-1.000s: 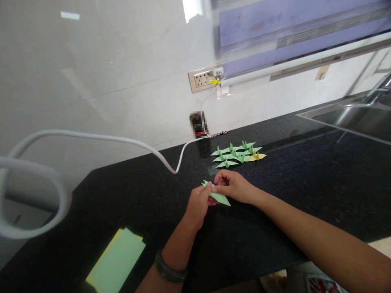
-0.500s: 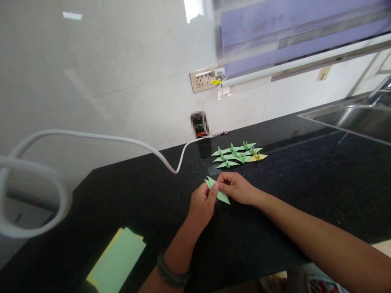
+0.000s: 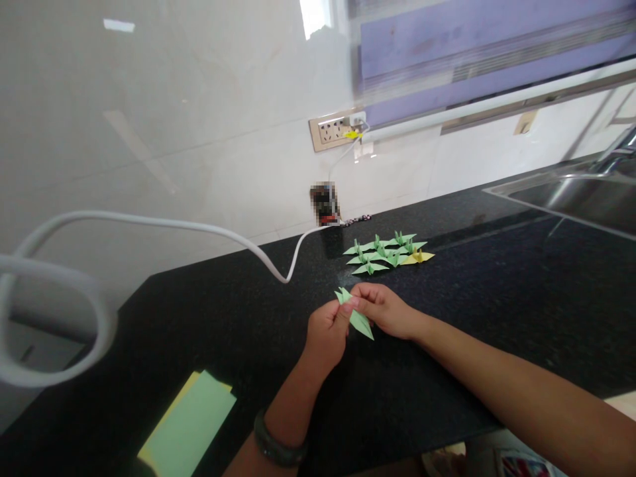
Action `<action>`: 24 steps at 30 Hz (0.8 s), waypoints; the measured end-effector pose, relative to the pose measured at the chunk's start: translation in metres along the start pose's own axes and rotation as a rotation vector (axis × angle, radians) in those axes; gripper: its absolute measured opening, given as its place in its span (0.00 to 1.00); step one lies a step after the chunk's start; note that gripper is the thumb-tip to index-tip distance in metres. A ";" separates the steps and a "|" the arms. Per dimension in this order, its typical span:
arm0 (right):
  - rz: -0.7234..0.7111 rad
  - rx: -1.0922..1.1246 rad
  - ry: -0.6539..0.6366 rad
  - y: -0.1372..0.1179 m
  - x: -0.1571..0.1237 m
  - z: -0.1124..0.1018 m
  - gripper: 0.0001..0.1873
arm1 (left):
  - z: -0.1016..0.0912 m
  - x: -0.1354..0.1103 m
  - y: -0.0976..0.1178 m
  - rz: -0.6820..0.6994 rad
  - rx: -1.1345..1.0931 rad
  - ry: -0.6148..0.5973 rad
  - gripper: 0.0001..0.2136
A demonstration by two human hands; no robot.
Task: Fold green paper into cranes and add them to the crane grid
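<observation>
A folded piece of light green origami paper (image 3: 362, 324) is pinched between both hands above the dark counter. My left hand (image 3: 328, 328) grips its left side, the thumb lying on top. From the other side, the thumb and fingers of my right hand (image 3: 385, 308) close on its upper part, close to my left thumb. Two narrow points of the paper stick up past the fingers, and a wider tip points down toward me. Beyond my hands, several green paper cranes (image 3: 370, 267) stand in rows with one yellow paper crane (image 3: 418, 257) at the right.
Green and yellow paper sheets (image 3: 191, 424) lie stacked at the counter's lower left. A white cable (image 3: 213, 228) loops in at left and runs to a pixelated dark object (image 3: 325, 202) against the wall. A steel sink (image 3: 576, 199) is at right; a wall socket (image 3: 330, 131) sits above.
The folded paper has turned slightly, its lower tip now a bit lower. My right hand has shifted slightly left, its thumb closer to my left thumb.
</observation>
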State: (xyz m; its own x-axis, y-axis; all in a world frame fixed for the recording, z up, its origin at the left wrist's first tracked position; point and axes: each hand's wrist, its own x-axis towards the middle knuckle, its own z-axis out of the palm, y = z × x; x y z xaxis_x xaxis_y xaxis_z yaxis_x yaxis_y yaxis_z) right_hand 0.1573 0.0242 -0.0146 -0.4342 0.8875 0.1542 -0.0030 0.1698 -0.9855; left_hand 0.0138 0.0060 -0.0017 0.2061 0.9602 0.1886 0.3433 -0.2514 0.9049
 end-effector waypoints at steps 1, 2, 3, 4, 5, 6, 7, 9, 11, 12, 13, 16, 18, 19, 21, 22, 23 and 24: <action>-0.032 -0.074 0.047 0.000 0.000 -0.001 0.15 | 0.000 0.001 -0.001 -0.013 0.005 0.009 0.18; -0.066 -0.158 0.101 0.000 0.001 -0.002 0.15 | 0.000 0.002 -0.003 -0.033 0.000 0.019 0.19; -0.103 -0.244 0.158 0.000 0.002 -0.002 0.14 | -0.001 0.003 -0.006 -0.062 -0.022 0.030 0.19; -0.143 -0.324 0.216 -0.001 0.002 -0.003 0.13 | -0.001 0.004 -0.008 -0.105 -0.066 0.036 0.20; -0.185 -0.389 0.262 -0.001 0.003 -0.004 0.12 | -0.001 0.005 -0.010 -0.169 -0.132 0.024 0.21; -0.230 -0.436 0.288 -0.002 0.003 -0.005 0.11 | -0.001 0.007 -0.012 -0.248 -0.217 -0.012 0.22; -0.281 -0.463 0.293 -0.002 0.003 -0.006 0.10 | -0.001 0.008 -0.014 -0.335 -0.312 -0.078 0.23; -0.380 -0.486 0.244 -0.003 0.003 -0.007 0.09 | -0.002 0.009 -0.015 -0.477 -0.505 -0.212 0.24; -0.439 -0.495 0.165 -0.003 0.002 -0.007 0.07 | -0.003 0.011 -0.014 -0.541 -0.659 -0.276 0.21; -0.453 -0.498 0.139 -0.003 0.002 -0.007 0.06 | -0.004 0.011 -0.014 -0.549 -0.712 -0.270 0.18; -0.456 -0.496 0.120 -0.004 0.001 -0.007 0.06 | -0.004 0.011 -0.013 -0.547 -0.748 -0.250 0.16; -0.400 -0.434 0.104 -0.004 0.001 -0.008 0.09 | -0.004 0.011 -0.012 -0.505 -0.781 -0.176 0.10; -0.303 -0.337 0.178 -0.003 0.002 -0.008 0.11 | -0.003 0.010 -0.013 -0.441 -0.766 -0.130 0.10; -0.239 -0.270 0.239 -0.002 0.003 -0.008 0.12 | -0.003 0.009 -0.013 -0.402 -0.747 -0.113 0.11; -0.100 -0.120 0.301 0.000 0.005 -0.008 0.15 | -0.001 0.008 -0.014 -0.328 -0.680 -0.095 0.12; -0.040 -0.059 0.271 0.001 0.006 -0.008 0.15 | -0.001 0.008 -0.015 -0.301 -0.636 -0.094 0.12; 0.009 -0.012 0.215 0.002 0.006 -0.007 0.15 | 0.000 0.007 -0.015 -0.280 -0.593 -0.098 0.12; 0.040 0.019 0.153 0.003 0.007 -0.006 0.15 | 0.001 0.007 -0.016 -0.268 -0.557 -0.105 0.12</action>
State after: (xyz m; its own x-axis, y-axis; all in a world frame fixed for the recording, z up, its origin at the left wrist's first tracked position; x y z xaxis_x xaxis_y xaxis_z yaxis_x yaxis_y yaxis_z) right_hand 0.1601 0.0335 -0.0161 -0.2918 0.9486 0.1225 -0.0065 0.1261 -0.9920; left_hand 0.0104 0.0166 -0.0147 0.2778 0.9568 -0.0853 -0.1280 0.1249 0.9839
